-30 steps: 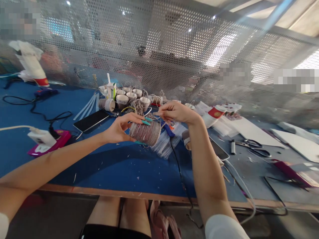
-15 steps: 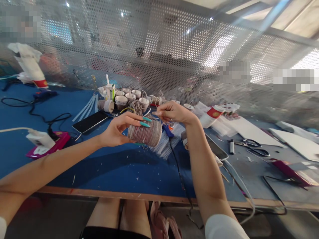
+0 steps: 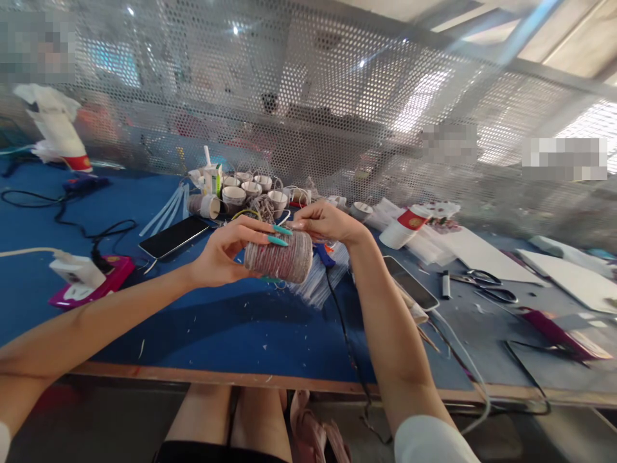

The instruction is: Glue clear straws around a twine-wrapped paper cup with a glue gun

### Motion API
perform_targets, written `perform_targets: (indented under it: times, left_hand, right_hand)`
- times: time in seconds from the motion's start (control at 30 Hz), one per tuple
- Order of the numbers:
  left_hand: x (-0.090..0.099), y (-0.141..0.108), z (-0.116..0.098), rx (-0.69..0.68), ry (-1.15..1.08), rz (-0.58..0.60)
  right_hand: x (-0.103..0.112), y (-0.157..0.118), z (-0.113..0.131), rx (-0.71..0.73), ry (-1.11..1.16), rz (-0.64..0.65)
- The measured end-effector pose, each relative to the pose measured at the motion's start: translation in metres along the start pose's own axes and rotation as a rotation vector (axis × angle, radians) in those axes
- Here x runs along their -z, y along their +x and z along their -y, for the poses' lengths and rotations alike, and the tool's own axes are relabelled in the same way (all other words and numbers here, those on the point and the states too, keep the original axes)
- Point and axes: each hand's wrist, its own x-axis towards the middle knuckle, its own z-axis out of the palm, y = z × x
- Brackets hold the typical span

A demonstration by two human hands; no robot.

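Note:
My left hand (image 3: 226,251) is closed around a cup wound with grey-mauve yarn (image 3: 278,258), held on its side above the table. Its long turquoise nails rest along the upper side of the windings. At the cup's upper right, my right hand (image 3: 328,222) is pinched, thumb against the forefinger; what lies between the fingertips is too small to make out. Loose grey yarn (image 3: 263,207) is heaped just behind the cup. A blue glue gun (image 3: 324,256) lies below my right hand, on a bundle of clear sticks (image 3: 315,283).
Several yarn-wrapped cups (image 3: 234,197) stand at the back, near a perforated metal screen (image 3: 308,96). A black phone (image 3: 174,236) and a pink power strip (image 3: 116,273) lie left. Rightward are another phone (image 3: 412,283), scissors (image 3: 484,278) and a red-banded paper cup (image 3: 402,230). Cables cross the table.
My right hand has moved left and slightly down, closer to the cup's upper side. The left hand and the cup have hardly moved.

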Motion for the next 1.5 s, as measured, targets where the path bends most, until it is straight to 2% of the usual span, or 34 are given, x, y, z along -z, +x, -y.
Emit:
perform_targets:
  times: [0.13,0.23,0.43,0.6,0.73,0.9,1.07,1.2,1.37,1.5]
  left_hand:
    - [0.000,0.001,0.000,-0.010,-0.015,-0.035]
    - [0.003,0.002,0.001,0.030,-0.036,-0.022]
    - [0.009,0.000,0.015,0.171,-0.068,-0.054]
    - [0.010,-0.005,0.025,0.219,-0.020,-0.112]
    - [0.010,-0.005,0.023,0.356,-0.033,-0.090]
    - [0.011,0.000,0.018,0.473,-0.184,-0.094]
    - [0.015,0.001,0.017,0.661,-0.422,-0.095]
    - [0.019,-0.002,0.020,0.758,-0.560,-0.124]
    - [0.020,-0.002,0.020,0.758,-0.527,-0.176]
    - [0.022,0.000,0.024,0.722,-0.444,-0.140]
  right_hand:
    - [-0.004,0.002,-0.001,-0.013,0.066,0.018]
    - [-0.004,0.003,-0.001,-0.024,0.059,-0.021]
    - [0.002,0.001,-0.005,0.020,0.075,-0.271]
    - [0.004,-0.001,-0.002,-0.046,0.148,-0.401]
    - [0.005,-0.001,0.001,-0.087,0.154,-0.492]
    - [0.006,0.002,-0.002,-0.163,0.183,-0.480]
    - [0.005,0.002,-0.002,-0.167,0.257,-0.473]
    - [0.004,0.002,0.001,-0.157,0.304,-0.478]
    - [0.005,0.002,0.002,-0.140,0.246,-0.490]
    - [0.008,0.003,0.004,-0.048,0.194,-0.641]
